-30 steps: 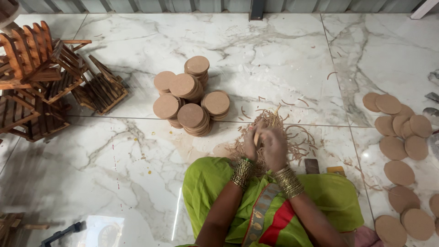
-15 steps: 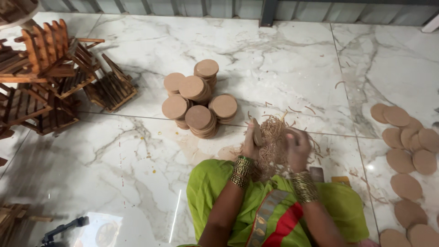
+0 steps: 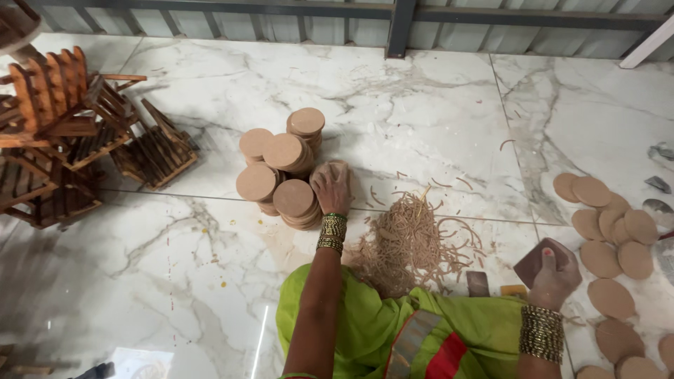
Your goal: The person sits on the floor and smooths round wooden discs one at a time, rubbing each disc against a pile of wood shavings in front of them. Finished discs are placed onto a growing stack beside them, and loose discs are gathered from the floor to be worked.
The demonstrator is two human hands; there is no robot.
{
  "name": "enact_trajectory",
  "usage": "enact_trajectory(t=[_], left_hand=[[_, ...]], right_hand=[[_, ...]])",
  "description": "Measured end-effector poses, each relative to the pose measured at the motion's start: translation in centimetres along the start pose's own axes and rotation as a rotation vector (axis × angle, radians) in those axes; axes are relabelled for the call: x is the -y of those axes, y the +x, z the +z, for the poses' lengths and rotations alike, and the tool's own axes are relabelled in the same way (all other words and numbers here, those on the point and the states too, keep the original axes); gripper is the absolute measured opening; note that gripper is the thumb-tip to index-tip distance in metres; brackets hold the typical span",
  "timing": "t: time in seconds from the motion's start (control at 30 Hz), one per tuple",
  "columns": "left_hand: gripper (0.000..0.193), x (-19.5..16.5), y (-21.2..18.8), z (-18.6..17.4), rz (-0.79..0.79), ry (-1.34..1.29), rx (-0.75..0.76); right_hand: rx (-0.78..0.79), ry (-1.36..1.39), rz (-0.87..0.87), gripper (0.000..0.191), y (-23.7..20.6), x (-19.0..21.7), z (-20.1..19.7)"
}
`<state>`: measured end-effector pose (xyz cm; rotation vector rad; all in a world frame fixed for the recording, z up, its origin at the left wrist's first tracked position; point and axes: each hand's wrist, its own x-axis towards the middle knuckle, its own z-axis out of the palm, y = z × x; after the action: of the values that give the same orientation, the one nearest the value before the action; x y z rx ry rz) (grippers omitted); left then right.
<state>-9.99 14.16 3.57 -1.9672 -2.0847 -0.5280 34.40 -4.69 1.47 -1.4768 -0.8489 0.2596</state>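
The hands are no longer working together over the shavings (image 3: 414, 242); a second ago both were bunched at that pile, now they are spreading apart. The left hand (image 3: 331, 186) is reaching out to the stacks (image 3: 281, 168) of round discs and is resting palm-down on a disc at the right edge of the group; the fingers are curled over it, but whether they are gripping or just pressing I cannot tell. The right hand (image 3: 554, 270) is swinging out toward the loose discs (image 3: 611, 231) spread on the floor (image 3: 421, 105) at the right, and is grasping one disc (image 3: 533, 261) tilted up off the floor. Judgement: a finished piece is being set on the stacks while a fresh one is being picked up. Wooden racks (image 3: 70, 140) are standing well apart at the left.
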Motion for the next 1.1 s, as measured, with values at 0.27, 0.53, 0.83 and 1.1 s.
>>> enact_trajectory(t=[0.27, 0.53, 0.83, 1.1], left_hand=[[0.08, 0.8, 0.8, -0.8, -0.109, 0.009, 0.286], [0.071, -0.1, -0.6, -0.3, -0.093, 0.194, -0.156], [0.083, -2.7, -4.3, -2.9, -0.014, 0.032, -0.03], [0.094, -4.5, -6.6, -3.3, -0.003, -0.07, 0.248]], right_hand=[[-0.061, -0.21, -0.201, 0.022, 1.7, -2.3, -7.4], [0.057, -1.09, 0.676, 0.033, -5.6, -1.3, -16.8], [-0.062, -1.196, 0.853, 0.027, -9.5, -1.0, -16.9], [-0.108, -1.199, 0.852, 0.022, -10.2, -0.5, -14.9]])
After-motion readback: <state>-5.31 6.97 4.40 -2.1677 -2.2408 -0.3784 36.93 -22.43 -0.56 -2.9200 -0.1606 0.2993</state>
